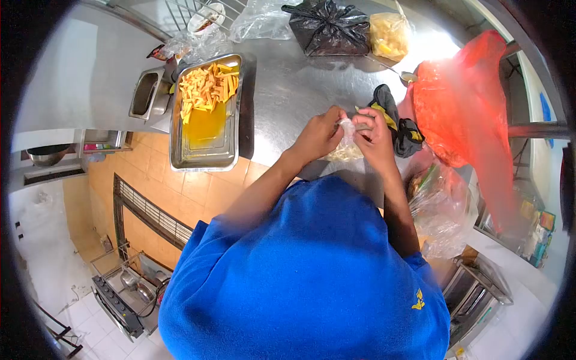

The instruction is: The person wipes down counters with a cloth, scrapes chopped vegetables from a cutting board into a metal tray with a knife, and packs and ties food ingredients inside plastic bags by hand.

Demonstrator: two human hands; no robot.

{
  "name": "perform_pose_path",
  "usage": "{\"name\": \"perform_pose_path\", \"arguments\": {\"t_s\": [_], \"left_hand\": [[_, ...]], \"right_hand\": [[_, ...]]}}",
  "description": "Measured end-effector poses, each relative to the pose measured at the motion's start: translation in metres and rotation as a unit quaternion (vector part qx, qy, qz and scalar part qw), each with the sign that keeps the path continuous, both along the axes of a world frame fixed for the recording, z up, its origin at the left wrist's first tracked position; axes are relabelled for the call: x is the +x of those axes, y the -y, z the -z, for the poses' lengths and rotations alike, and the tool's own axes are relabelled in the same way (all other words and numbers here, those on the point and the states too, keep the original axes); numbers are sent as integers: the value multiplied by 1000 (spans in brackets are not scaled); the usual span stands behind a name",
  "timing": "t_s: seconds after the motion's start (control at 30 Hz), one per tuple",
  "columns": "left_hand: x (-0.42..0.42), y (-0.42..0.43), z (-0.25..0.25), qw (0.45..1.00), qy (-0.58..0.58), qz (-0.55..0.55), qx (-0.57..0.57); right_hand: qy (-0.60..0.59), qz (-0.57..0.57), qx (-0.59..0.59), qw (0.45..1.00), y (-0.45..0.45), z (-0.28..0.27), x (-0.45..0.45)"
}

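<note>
Near the front edge of the steel table, a small clear plastic bag [344, 150] with pale contents sits between my hands; what exactly is inside I cannot make out. My left hand [323, 131] pinches the gathered, whitish neck of the bag from the left. From the right, my right hand [373, 135] has its fingers bent and pressed together at the same neck. Just beyond my right hand lies a black cloth item with yellow patches [389, 111]. To the left stands a metal tray [174, 157] with cut yellow fries [207, 90] and yellow liquid.
A black tied bag [329, 27] and a clear bag of yellowish pieces [390, 36] stand at the back. A ladle [409, 77] lies near a large red plastic bag [447, 102]. Loose clear plastic [444, 210] hangs at right. A steel container [147, 93] is left of the tray.
</note>
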State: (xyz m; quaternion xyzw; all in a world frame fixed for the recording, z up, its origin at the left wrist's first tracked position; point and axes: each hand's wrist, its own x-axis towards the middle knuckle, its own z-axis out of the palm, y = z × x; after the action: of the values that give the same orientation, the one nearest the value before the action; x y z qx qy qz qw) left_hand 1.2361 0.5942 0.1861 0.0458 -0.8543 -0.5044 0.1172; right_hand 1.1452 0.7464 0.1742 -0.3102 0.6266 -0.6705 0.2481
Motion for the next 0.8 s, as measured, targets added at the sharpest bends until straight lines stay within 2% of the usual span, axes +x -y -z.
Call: {"name": "perform_pose_path", "arguments": {"t_s": [0.1, 0.17, 0.3, 0.33, 0.37, 0.43, 0.53, 0.63, 0.73, 0.8], "left_hand": [[1, 4, -4, 999, 35, 13, -14], [6, 10, -13, 993, 88, 59, 46], [9, 17, -20, 975, 122, 137, 124], [6, 15, -16, 976, 89, 130, 149], [7, 15, -15, 974, 125, 107, 153], [4, 18, 2, 938, 104, 111, 312], [0, 24, 12, 938, 114, 120, 304], [0, 18, 3, 974, 88, 97, 187], [1, 13, -10, 991, 99, 63, 72], [0, 8, -7, 996, 51, 61, 29]], "right_hand": [[-42, 50, 48, 997, 4, -4, 4], [-69, 80, 97, 990, 6, -13, 12], [-123, 105, 78, 984, 11, -3, 14], [-146, 108, 77, 980, 11, 3, 13], [-169, 112, 75, 976, 11, 7, 13], [-126, 92, 71, 985, 7, 3, 13], [-57, 53, 62, 995, 0, -15, 7], [-43, -2, 85, 995, -6, -19, -1], [35, -55, 38, 997, -14, -22, -3], [8, -59, 20, 998, -16, -17, -5]]}}
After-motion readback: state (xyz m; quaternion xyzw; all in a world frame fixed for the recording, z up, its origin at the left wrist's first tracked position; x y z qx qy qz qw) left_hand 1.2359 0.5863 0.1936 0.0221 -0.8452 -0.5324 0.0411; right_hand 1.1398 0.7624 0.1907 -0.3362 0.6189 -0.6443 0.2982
